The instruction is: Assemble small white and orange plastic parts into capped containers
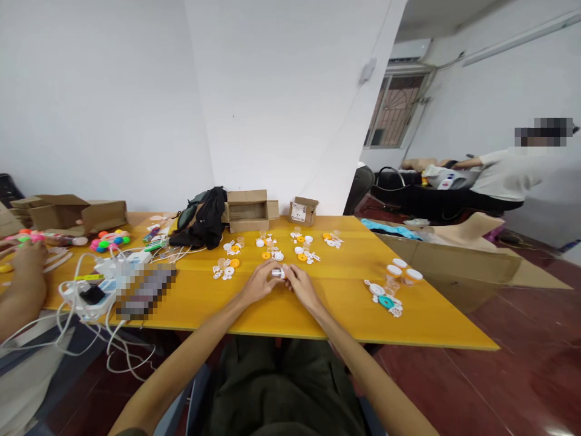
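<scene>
My left hand [257, 283] and my right hand [301, 284] meet over the middle of the yellow table [318, 315]. Between their pinched fingers sits a small white round part [276, 273], gripped from both sides. Just beyond the hands lie several small groups of white and orange plastic parts [272, 251], including clear little cups. To the right rests another group with white caps, orange rings and a teal disc [387, 301].
Open cardboard boxes [247, 210] and a black bag [204, 221] stand at the table's far edge. White power strips and cables [97, 284] lie at the left, beside another person's arm [20, 284]. A large cardboard box [458, 260] borders the right. Someone sits at the far right.
</scene>
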A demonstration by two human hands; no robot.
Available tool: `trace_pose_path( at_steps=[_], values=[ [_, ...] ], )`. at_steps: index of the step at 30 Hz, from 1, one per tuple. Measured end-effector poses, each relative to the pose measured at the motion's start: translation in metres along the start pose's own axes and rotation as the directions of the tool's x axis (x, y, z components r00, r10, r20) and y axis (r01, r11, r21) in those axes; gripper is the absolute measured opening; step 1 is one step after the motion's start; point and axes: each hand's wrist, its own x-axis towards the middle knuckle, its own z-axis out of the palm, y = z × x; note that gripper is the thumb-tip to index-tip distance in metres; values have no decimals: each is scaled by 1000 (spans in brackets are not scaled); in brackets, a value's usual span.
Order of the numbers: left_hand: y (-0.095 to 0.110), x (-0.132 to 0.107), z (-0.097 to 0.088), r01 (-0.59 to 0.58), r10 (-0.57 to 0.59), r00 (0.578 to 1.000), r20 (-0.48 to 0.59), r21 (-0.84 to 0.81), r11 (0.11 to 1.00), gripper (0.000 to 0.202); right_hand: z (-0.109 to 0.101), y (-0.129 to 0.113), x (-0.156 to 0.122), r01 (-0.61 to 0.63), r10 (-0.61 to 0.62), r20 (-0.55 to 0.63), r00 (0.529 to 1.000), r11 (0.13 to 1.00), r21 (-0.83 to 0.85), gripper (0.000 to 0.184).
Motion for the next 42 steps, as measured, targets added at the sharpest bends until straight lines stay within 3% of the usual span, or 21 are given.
trace_pose_path(
  at_steps=[4, 9, 11, 19, 23, 26, 33, 39, 42],
  values=[
    [-1, 0, 1, 13, -13, 1000, 10, 10, 1000, 10, 1, 5, 3, -34, 33, -9, 999, 999, -8, 55],
    [-8, 2, 5, 148, -150, 988, -32, -58, 987, 36, 3, 4, 3, -13, 14, -74, 997, 1000, 13, 56],
    [-9, 3, 6, 176, -177, 984, -4, -81, 981, 29, 2, 1, 2, -5, 7, -97, 995, 1000, 23, 57],
    [-4, 1, 1, 27, -28, 999, -18, -12, 1000, 13, 0, -1, 2, -63, 65, -19, 998, 994, 92, 57],
    [-4, 2, 4, 95, -96, 995, -24, -33, 995, 27, 0, -3, 1, -30, 32, -25, 999, 996, 85, 55],
    [-6, 4, 5, 152, -153, 988, -12, -53, 987, 19, 1, -5, 0, -9, 11, -27, 1000, 996, 86, 54],
    [-4, 0, 2, -23, 23, 999, -37, 13, 1000, 13, 2, -4, 1, -31, 31, -1, 1000, 995, 97, 59],
    [-10, 3, 4, 131, -131, 990, -46, 1, 991, 19, 3, 0, 2, 7, -4, -35, 999, 995, 100, 56],
    [-8, 4, 3, 77, -76, 997, -28, 7, 997, 16, 2, 1, 2, 5, -4, -7, 1000, 991, 133, 53]
  ],
)
